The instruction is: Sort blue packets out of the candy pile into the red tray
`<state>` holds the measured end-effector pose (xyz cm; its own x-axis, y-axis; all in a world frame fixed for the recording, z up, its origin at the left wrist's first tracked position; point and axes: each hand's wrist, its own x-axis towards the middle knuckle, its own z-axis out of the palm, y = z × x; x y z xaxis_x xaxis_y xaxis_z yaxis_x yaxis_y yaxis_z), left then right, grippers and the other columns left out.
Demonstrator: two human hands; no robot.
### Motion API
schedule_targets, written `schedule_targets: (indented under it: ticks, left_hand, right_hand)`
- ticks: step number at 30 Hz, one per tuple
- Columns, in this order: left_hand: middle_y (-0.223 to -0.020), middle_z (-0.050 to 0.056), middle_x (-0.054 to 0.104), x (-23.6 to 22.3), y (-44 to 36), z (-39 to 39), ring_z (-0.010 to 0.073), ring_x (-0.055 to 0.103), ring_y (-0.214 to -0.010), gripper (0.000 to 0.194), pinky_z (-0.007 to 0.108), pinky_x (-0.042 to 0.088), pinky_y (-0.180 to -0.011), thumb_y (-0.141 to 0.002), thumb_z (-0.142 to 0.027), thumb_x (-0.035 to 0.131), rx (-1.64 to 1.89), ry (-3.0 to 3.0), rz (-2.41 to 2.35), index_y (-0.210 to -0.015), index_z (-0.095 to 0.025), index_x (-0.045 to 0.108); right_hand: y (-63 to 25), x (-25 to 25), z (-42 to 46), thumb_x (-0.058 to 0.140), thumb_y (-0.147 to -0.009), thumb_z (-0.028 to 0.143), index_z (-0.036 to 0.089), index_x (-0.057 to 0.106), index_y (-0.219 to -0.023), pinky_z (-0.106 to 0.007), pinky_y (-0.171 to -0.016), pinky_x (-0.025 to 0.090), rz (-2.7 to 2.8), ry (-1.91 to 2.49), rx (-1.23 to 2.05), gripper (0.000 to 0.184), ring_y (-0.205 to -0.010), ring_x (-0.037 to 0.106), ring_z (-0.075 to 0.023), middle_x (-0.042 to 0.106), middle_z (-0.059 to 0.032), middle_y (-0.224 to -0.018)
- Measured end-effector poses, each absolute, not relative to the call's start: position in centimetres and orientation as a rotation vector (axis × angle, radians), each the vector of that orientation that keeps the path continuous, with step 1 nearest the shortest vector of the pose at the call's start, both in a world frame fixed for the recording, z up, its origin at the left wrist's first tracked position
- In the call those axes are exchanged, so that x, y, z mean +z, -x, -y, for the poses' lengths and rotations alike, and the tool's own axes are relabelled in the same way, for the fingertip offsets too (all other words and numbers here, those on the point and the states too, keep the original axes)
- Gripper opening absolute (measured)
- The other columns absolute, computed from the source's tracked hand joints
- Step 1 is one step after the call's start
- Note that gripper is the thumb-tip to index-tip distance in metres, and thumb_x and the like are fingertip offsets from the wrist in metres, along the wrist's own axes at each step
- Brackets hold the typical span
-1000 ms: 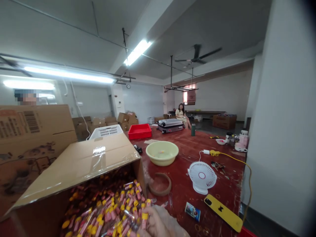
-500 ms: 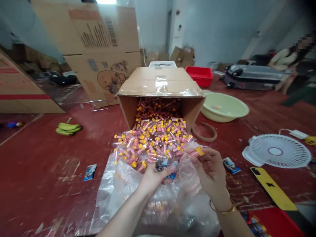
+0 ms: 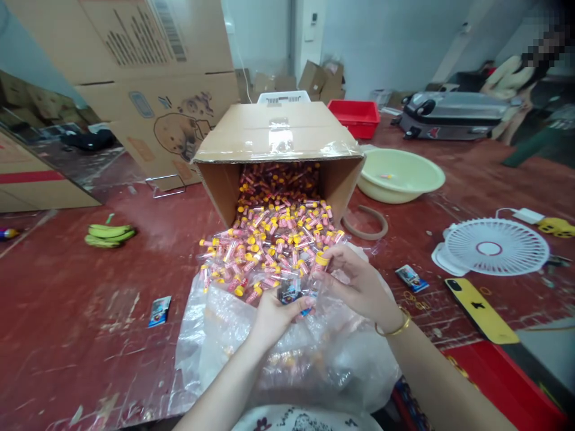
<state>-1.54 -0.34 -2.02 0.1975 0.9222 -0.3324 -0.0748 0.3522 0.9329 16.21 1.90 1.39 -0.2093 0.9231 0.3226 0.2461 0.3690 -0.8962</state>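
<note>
A cardboard box lies on its side on the red table, spilling a heap of small pink tubes with yellow caps onto a clear plastic bag. My left hand is closed in a pinch on a small dark printed card at the heap's near edge. My right hand, with a gold bangle on its wrist, is closed on a yellow-capped pink tube in clear wrap, just right of the left hand.
A pale basin, a brown ring, a white fan, a yellow phone and a small card lie to the right. Bananas and another card lie left. Big cartons stand behind; a person sits far right.
The view dropped from the room to the table and moved slightly closer. Both hands came together at the heap's edge, the right hand moving in toward the left with its tube.
</note>
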Motion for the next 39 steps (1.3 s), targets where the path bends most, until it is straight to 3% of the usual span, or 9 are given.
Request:
schedule_targets:
  ticks: [5, 8, 10, 14, 18, 28, 31, 35, 39]
  left_hand:
    - [-0.08, 0.01, 0.073, -1.1, 0.7, 0.7, 0.0182, 0.067, -0.064, 0.044, 0.025, 0.052, -0.053, -0.066, -0.041, 0.079, 0.851, -0.64, -1.006, -0.097, -0.012, 0.07]
    - [-0.083, 0.011, 0.072, -0.5, 0.0, 0.6, 0.0185, 0.068, -0.067, 0.043, 0.025, 0.054, -0.055, -0.066, -0.038, 0.08, 0.888, -0.52, -0.923, -0.098, -0.01, 0.069]
    - [-0.081, 0.011, 0.072, -0.3, -0.4, 0.6, 0.0177, 0.067, -0.066, 0.037, 0.025, 0.055, -0.058, -0.068, -0.037, 0.079, 0.88, -0.508, -0.883, -0.091, -0.009, 0.07]
    - [-0.07, 0.008, 0.071, -0.2, -0.7, 0.8, 0.0146, 0.065, -0.06, 0.032, 0.025, 0.055, -0.063, -0.066, -0.031, 0.081, 0.871, -0.541, -0.83, -0.086, -0.008, 0.071]
    - [-0.068, 0.006, 0.07, -0.4, -0.7, 1.2, 0.012, 0.063, -0.058, 0.028, 0.023, 0.054, -0.063, -0.065, -0.027, 0.082, 0.885, -0.535, -0.837, -0.084, -0.009, 0.071]
    - [-0.071, 0.008, 0.071, -0.5, -0.7, 1.4, 0.0144, 0.064, -0.058, 0.033, 0.026, 0.055, -0.062, -0.064, -0.029, 0.083, 0.892, -0.536, -0.851, -0.085, -0.008, 0.071]
    - [-0.07, 0.008, 0.072, -0.8, -0.7, 1.2, 0.0143, 0.064, -0.059, 0.034, 0.023, 0.053, -0.059, -0.061, -0.032, 0.084, 0.899, -0.587, -0.897, -0.082, -0.009, 0.071]
    - [-0.083, 0.008, 0.073, -0.6, -1.1, 0.9, 0.0192, 0.068, -0.072, 0.035, 0.025, 0.055, -0.058, -0.065, -0.037, 0.08, 0.832, -0.631, -0.974, -0.089, -0.013, 0.071]
    - [-0.072, 0.003, 0.072, -0.3, -1.3, -0.2, 0.0158, 0.067, -0.063, 0.006, 0.02, 0.054, -0.05, -0.076, -0.018, 0.067, 0.923, -0.61, -1.185, -0.08, -0.014, 0.069]
  right_hand:
    - [-15.8, -0.8, -1.2, 0.066, -0.08, 0.041, 0.023, 0.051, -0.094, -0.03, -0.071, 0.053, 1.523, 0.996, 1.271, 0.027, -0.078, 0.06, -0.0155, 0.059, -0.0015, -0.085]
    - [-14.9, -2.5, 0.9, 0.084, -0.06, 0.033, 0.028, 0.041, -0.118, -0.032, -0.075, 0.055, 1.597, 1.015, 1.237, 0.072, -0.091, 0.059, -0.0198, 0.054, -0.0058, -0.108]
    - [-14.2, -3.3, 2.0, 0.083, -0.058, 0.022, 0.029, 0.03, -0.125, -0.033, -0.075, 0.056, 1.555, 1.068, 1.179, 0.086, -0.095, 0.059, -0.0208, 0.049, -0.0087, -0.117]
    - [-13.4, -4.1, 2.8, 0.068, -0.064, 0.01, 0.027, 0.031, -0.117, -0.032, -0.076, 0.056, 1.44, 1.113, 1.047, 0.067, -0.093, 0.061, -0.0187, 0.047, -0.0074, -0.114]
    - [-13.4, -4.0, 2.8, 0.066, -0.06, 0.006, 0.026, 0.033, -0.115, -0.03, -0.077, 0.055, 1.496, 1.108, 0.96, 0.067, -0.101, 0.057, -0.0207, 0.047, -0.0073, -0.113]
    - [-13.5, -3.7, 3.1, 0.068, -0.06, 0.005, 0.027, 0.033, -0.117, -0.027, -0.068, 0.053, 1.474, 1.088, 0.969, 0.07, -0.082, 0.059, -0.0147, 0.048, -0.0038, -0.106]
    - [-13.6, -3.4, 2.8, 0.076, -0.06, 0.013, 0.026, 0.039, -0.114, -0.03, -0.075, 0.052, 1.425, 1.028, 1.015, 0.066, -0.09, 0.057, -0.0176, 0.051, -0.0034, -0.103]
    - [-15.4, -3.1, 2.3, 0.069, -0.076, 0.029, 0.023, 0.053, -0.086, -0.03, -0.077, 0.05, 1.157, 0.974, 1.07, 0.02, -0.082, 0.057, -0.0148, 0.057, -0.0005, -0.086]
    - [-25.4, -5.3, 5.7, 0.071, -0.072, 0.044, 0.024, 0.054, -0.086, -0.031, -0.075, 0.052, 0.746, 1.381, 0.808, 0.03, -0.08, 0.061, -0.0144, 0.063, 0.0006, -0.088]
